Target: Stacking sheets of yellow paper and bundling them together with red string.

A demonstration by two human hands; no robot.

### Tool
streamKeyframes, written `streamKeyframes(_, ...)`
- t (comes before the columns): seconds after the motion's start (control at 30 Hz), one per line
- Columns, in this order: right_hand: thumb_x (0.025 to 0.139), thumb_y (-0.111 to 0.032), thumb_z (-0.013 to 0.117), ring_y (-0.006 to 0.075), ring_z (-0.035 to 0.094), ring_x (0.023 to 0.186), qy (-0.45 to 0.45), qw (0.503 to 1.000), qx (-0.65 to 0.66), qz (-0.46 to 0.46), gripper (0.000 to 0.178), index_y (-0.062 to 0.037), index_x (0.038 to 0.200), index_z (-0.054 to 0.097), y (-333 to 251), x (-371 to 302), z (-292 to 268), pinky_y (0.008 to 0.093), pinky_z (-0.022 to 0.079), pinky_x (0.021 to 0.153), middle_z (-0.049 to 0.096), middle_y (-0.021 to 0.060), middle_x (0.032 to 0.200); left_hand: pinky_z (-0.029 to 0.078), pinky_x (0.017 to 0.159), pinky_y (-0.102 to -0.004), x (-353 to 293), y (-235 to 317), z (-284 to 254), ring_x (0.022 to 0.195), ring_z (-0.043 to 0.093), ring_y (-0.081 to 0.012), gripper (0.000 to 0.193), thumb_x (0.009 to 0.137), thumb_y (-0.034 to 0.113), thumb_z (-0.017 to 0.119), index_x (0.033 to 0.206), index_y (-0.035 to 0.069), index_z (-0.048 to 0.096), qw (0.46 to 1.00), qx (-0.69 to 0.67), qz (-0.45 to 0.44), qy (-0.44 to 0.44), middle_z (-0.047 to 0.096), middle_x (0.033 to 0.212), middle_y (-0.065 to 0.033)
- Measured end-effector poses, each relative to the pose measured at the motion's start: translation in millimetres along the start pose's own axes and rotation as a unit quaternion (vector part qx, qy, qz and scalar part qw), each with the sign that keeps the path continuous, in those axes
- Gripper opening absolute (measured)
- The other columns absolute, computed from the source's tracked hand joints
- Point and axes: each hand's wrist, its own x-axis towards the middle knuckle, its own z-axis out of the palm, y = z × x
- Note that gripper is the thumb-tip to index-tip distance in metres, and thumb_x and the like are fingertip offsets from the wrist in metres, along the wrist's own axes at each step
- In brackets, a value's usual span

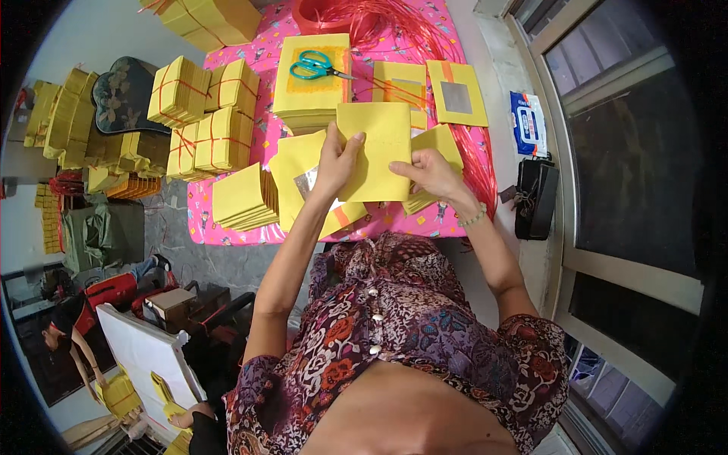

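Note:
A flat yellow paper piece (379,140), like an envelope, is held above the table between my two hands. My left hand (339,158) is closed on its left edge, thumb on top. My right hand (431,173) pinches the lower right edge. Under it lie loose yellow pieces (345,216), one with a silvery patch, partly hidden by my hands. A neat yellow stack (311,106) rises just beyond, with teal-handled scissors (331,72) on top. To the left, another stack (241,193) leans over in a fan.
Yellow bundles (178,91) tied with red cord stand at the table's left. Red strands (394,26) spill from a red basin (307,19) onto the pink tablecloth (265,53). A wipes packet (528,125) and black box (535,199) lie right. People handle yellow pieces lower left.

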Motion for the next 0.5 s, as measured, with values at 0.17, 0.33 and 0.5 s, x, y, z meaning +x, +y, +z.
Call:
streamKeyframes(0.17, 0.089, -0.031, 0.063, 0.007, 0.061, 0.06, 0.016, 0.999, 0.039, 0.019, 0.034, 0.0021, 0.098, 0.064, 11.1, -14.8, 0.1, 0.0202, 0.05, 0.05, 0.067, 0.0052, 0.078, 0.043, 0.083, -0.0273, 3.9, -3.3, 6.4, 0.096, 0.054, -0.0131, 0.023, 0.094, 0.009, 0.051, 0.114, 0.001, 0.043, 0.998, 0.054, 0.011, -0.001, 0.057, 0.105, -0.0086)
streamKeyframes(0.33, 0.09, -0.025, 0.062, 0.0085, 0.065, 0.07, 0.031, 0.994, 0.102, 0.025, 0.03, 0.0016, 0.103, 0.063, 17.4, -32.5, 9.7, 0.0207, 0.053, 0.056, 0.067, 0.0049, 0.082, 0.043, 0.085, -0.027, 2.4, -6.8, 11.4, 0.099, 0.054, -0.0129, 0.028, 0.094, 0.009, 0.05, 0.12, 0.002, 0.042, 0.999, 0.024, 0.026, -0.014, 0.057, 0.109, -0.0079)
streamKeyframes(0.5, 0.091, -0.024, 0.06, 0.0077, 0.064, 0.073, 0.048, 0.987, 0.155, -0.001, 0.026, 0.0, 0.101, 0.063, 24.6, -31.5, 1.8, 0.0216, 0.054, 0.059, 0.066, 0.0028, 0.085, 0.042, 0.087, -0.0283, -5.0, -8.3, 17.0, 0.099, 0.053, -0.0136, 0.027, 0.094, 0.009, 0.05, 0.119, 0.001, 0.042, 0.998, 0.015, 0.036, -0.046, 0.057, 0.108, -0.0093)
